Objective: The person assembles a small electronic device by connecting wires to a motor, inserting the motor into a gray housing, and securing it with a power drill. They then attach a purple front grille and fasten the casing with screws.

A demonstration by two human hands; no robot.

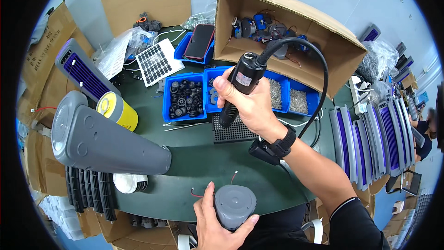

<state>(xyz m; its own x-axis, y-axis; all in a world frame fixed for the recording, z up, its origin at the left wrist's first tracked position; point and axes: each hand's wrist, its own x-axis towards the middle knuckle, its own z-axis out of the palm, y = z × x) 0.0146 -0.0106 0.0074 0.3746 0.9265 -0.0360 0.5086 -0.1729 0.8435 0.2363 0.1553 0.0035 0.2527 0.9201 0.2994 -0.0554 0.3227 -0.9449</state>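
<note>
At the table's near edge my left hand point(213, 226) is closed around a dark grey rounded plastic housing point(235, 203), thumb and fingers on its sides. Thin wires with a small white connector point(236, 172) stick out behind the housing. Raised over the middle of the table, my right hand point(253, 106) grips a black electric screwdriver point(245, 74). Its tip points down and to the left, apart from the housing, and a thick black cable point(325, 71) loops from its upper end to the right. A black strap and box are on my right wrist.
Blue bins point(165, 104) of small black parts and screws stand beyond a black perforated tray point(231, 132). Behind is a cardboard box point(319, 18) of motors. A tall grey casing point(111, 141) and yellow tub point(129, 113) are left; grey-purple panels point(342, 143) stand right.
</note>
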